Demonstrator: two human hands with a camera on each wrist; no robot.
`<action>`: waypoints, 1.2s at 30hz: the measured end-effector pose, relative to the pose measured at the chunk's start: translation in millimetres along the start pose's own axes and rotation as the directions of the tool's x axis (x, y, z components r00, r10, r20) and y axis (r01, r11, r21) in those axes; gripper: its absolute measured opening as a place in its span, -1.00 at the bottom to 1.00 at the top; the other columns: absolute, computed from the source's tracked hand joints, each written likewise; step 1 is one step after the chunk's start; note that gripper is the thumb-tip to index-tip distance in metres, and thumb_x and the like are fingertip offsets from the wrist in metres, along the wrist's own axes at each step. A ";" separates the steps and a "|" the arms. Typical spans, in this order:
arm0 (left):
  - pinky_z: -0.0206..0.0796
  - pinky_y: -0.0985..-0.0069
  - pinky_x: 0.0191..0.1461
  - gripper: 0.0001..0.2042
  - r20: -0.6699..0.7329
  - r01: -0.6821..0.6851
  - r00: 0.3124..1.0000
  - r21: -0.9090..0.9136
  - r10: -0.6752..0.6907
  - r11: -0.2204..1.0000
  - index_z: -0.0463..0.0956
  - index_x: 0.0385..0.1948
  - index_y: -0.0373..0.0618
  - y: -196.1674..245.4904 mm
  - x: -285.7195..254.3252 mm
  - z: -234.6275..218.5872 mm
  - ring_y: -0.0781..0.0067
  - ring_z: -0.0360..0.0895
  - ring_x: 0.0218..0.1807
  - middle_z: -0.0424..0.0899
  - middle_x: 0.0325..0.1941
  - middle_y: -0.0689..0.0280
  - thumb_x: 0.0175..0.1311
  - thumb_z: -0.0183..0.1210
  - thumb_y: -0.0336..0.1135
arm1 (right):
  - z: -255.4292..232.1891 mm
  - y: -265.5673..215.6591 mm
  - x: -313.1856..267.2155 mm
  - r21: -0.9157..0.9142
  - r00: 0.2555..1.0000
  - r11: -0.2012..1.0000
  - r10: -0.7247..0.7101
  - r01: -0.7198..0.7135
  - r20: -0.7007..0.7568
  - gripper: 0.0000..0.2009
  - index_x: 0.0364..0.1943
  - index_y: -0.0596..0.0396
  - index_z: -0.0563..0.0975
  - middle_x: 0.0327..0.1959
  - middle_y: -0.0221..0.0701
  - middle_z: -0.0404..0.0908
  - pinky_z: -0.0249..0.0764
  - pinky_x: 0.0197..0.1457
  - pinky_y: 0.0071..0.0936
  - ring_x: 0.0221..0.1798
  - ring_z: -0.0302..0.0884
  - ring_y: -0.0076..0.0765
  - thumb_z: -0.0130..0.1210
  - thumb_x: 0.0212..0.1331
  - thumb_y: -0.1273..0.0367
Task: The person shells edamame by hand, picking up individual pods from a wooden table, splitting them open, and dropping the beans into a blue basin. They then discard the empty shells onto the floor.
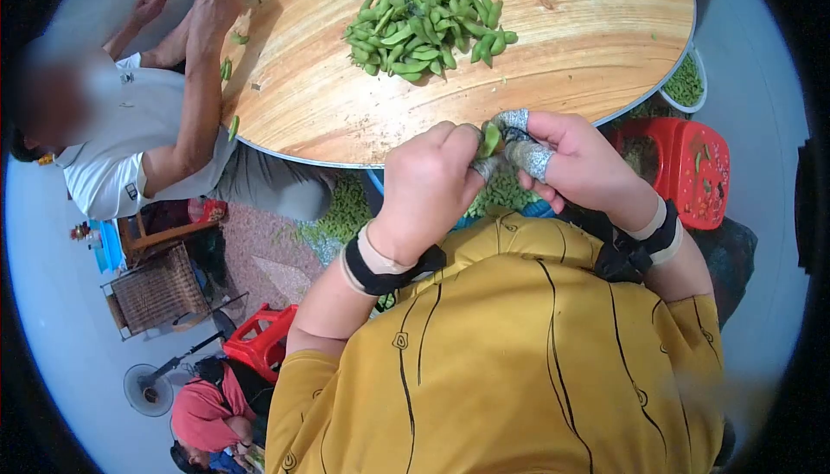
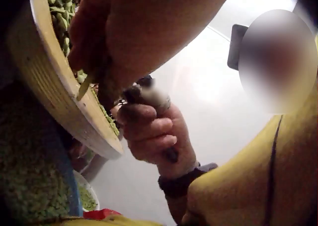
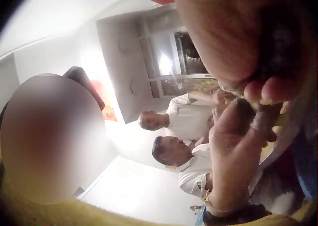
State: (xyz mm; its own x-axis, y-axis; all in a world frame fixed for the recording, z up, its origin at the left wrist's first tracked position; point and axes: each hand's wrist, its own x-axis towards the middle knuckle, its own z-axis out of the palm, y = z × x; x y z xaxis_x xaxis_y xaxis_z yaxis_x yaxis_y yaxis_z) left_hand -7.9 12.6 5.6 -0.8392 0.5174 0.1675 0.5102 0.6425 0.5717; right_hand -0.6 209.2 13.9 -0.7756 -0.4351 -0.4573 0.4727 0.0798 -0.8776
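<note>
Both hands meet at the near edge of the bench (image 1: 596,59), and between their fingertips we see one green pod (image 1: 491,139). We note that the left hand (image 1: 426,176) is turned knuckles-up, its fingers curled and its thumb and forefinger pinching the pod. The right hand (image 1: 577,158) comes from the opposite side, its thumb and forefinger bound in grey wrappings (image 1: 533,163) and closing on the same pod, while its remaining fingers bend beneath. Both forearms angle inward from the yellow shirt (image 1: 519,327), and the wrists carry black straps. Beyond the hands, well apart from them, we find a heap of pods (image 1: 419,28) on the bench.

Most of the held pod is covered by the fingers, so we cannot tell whether it is split. In the left wrist view the nearer hand is dark and blurred, and we cannot identify the dark strip (image 2: 171,154) at the right palm. The right wrist view likewise leaves the grip indistinct. Below the hands, the blue basin (image 1: 538,208) is largely hidden by arms and shirt; the white bowl (image 1: 705,85) is partly cut off by the bench's rim.
</note>
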 end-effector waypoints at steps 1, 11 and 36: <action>0.30 0.42 -0.46 -0.86 -0.064 -0.042 0.997 0.080 0.048 0.996 0.49 -0.47 -0.24 2.2 -0.8 2.3 0.16 0.47 -0.52 0.47 -0.56 0.12 -0.04 0.26 -0.45 | -0.6 -0.3 -0.2 0.001 1.000 1.000 -0.001 0.001 -0.002 -0.69 0.03 0.07 0.47 -0.58 -0.54 0.44 0.30 -0.68 -0.70 -0.68 0.30 -0.72 -0.14 0.23 0.47; 0.12 0.71 -0.52 -0.83 0.502 0.578 0.808 -0.777 -0.309 0.248 0.51 -0.29 -0.24 -1.7 -5.7 -2.9 0.74 0.32 -0.59 0.47 -0.56 0.45 0.35 -0.01 -0.34 | -9.4 7.8 -5.3 0.078 0.999 0.997 -0.022 0.019 0.037 -0.73 0.01 0.04 0.49 -0.57 -0.55 0.46 0.31 -0.65 -0.68 -0.66 0.31 -0.72 -0.10 0.25 0.44; 0.25 0.67 -0.30 -0.85 0.437 0.308 0.899 -0.573 -0.035 0.759 0.51 -0.21 -0.31 -14.8 -36.8 -2.2 0.66 0.34 -0.43 0.50 -0.45 0.47 0.25 -0.01 -0.51 | 2.0 28.9 6.9 -0.675 0.817 0.520 -0.531 0.523 0.225 -0.81 -0.38 0.18 0.47 -0.49 -0.14 0.50 0.41 -0.33 -0.27 -0.41 0.49 -0.03 0.16 -0.06 0.40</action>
State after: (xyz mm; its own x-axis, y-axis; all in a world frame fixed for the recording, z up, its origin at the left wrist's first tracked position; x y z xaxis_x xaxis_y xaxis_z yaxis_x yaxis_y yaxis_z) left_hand 15.0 -17.2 -7.2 -0.6899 0.6894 -0.2206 0.0210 0.3237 0.9459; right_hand 8.5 206.8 -14.4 -0.7906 -0.5996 0.1242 -0.4425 0.4193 -0.7927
